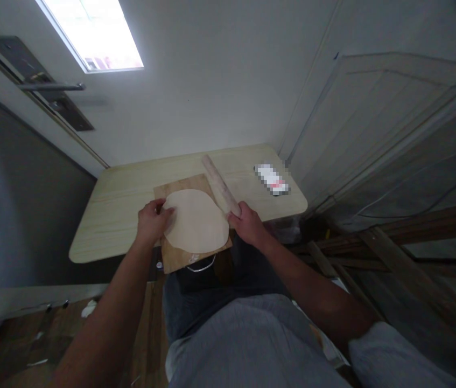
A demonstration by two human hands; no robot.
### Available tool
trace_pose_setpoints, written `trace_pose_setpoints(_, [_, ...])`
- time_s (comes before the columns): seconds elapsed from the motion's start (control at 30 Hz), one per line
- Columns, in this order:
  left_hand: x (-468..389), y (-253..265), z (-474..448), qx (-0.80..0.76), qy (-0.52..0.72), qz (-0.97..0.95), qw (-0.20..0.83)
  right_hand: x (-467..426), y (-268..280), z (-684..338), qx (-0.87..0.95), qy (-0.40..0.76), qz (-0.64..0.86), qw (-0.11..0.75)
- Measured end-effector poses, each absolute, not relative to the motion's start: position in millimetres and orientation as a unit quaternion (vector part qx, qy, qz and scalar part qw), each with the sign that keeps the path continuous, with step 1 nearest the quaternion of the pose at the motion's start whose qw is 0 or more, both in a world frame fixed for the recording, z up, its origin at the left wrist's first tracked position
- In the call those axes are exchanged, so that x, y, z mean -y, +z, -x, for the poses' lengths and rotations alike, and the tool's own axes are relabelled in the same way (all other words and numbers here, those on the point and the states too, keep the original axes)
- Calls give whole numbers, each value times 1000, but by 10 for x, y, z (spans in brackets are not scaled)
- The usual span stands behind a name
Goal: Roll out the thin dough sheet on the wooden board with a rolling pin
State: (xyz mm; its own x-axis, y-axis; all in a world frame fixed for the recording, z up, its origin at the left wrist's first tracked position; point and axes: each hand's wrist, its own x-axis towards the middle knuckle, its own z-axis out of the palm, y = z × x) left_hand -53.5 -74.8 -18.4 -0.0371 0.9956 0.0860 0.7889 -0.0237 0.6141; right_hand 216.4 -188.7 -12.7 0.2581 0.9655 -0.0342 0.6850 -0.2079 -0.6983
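Note:
A flat, roughly round sheet of dough lies on a square wooden board, covering most of it. My left hand pinches the dough at its left edge, with the thumb on top and the fingertips partly hidden. In my right hand is the near end of a pale wooden rolling pin. The pin slants away to the upper left, along the right side of the dough and clear of most of it.
The board rests on a light wood-grained table and juts over its front edge. A phone with a blurred screen lies at the table's right. Behind stands a white door with a metal handle. Wooden slats are at the right.

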Motion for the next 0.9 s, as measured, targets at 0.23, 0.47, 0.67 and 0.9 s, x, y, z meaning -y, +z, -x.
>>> trace_pose_setpoints(0.23, [694,-13,375,-675,253,-645,253,1717,-186,-2112,580,217,753,222])
trace_pose_setpoints(0.47, [774,181,263,-628,295,-648,314,1630,-152,-2191,560,252,743,265])
trace_pose_setpoints(0.67, [1186,611,245,-522,352,-653,421,1462,116,-2102,592,306,629,401])
trace_pose_setpoints(0.9, [1449,986,390,-496,400,-638,432,1443,349,-1939,623,366,524,451])
